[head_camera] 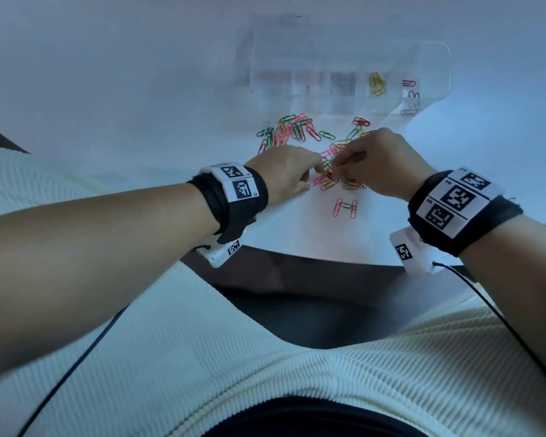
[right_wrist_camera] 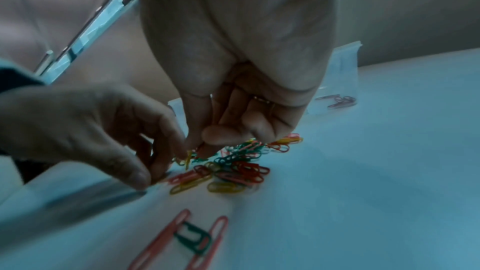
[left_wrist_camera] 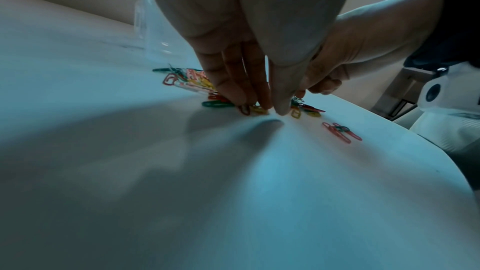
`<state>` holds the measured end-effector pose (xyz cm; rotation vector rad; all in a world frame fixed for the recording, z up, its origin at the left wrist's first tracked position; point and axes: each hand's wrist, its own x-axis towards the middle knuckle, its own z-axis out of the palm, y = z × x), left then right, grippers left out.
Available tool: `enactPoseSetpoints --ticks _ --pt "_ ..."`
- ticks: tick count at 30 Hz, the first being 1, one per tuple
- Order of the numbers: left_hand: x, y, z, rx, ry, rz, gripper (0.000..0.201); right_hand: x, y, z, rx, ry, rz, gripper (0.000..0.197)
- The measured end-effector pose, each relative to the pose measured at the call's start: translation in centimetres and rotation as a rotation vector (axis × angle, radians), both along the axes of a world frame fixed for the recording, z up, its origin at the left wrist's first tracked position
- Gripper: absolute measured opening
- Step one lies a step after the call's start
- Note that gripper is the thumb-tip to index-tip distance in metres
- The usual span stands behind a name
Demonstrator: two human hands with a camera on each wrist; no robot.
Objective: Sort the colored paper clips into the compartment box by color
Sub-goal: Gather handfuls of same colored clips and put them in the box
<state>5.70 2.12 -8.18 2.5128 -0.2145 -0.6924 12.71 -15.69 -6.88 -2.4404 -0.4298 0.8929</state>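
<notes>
A loose pile of paper clips [head_camera: 309,143] in pink, green, red and yellow lies on the white table in front of a clear compartment box [head_camera: 429,58]. One compartment of the box holds yellow clips [head_camera: 377,85], and the one at its right holds purple clips [head_camera: 411,89]. My right hand [head_camera: 335,167] hovers over the pile's near edge. Its thumb and forefinger pinch a yellow clip [right_wrist_camera: 189,158] that hangs just above the heap. My left hand [head_camera: 316,173] reaches in from the left. Its fingertips [left_wrist_camera: 261,104] and thumb meet on the table among the clips. A grip there is not discernible.
Two pink clips joined by a green one [head_camera: 345,208] lie apart, nearer to me than the pile. The table's front edge [head_camera: 297,255] runs just below my wrists. The box's other compartments look blurred.
</notes>
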Motion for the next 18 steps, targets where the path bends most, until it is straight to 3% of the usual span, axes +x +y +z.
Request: enactPoseSetpoints --ticks 4,9,13,16,18 --pt "0.1 0.6 -0.3 0.015 0.030 0.108 0.028 0.2 -0.4 0.4 0.053 0.116 -0.083 0.029" --pt "0.0 0.3 -0.5 0.011 -0.035 0.112 0.025 0.3 -0.4 1.2 0.074 0.191 -0.079 0.033" --pt "0.2 -0.9 -0.4 -0.068 -0.081 0.113 0.022 0.7 -0.7 1.4 0.061 0.233 -0.044 0.030" --pt "0.4 -0.9 -0.5 -0.040 -0.094 0.101 0.018 1.2 -0.9 1.7 0.009 0.238 0.017 0.020" --pt "0.4 -0.6 -0.4 -0.022 -0.083 0.110 0.016 1.5 -1.0 2.2 0.030 0.302 -0.035 0.016"
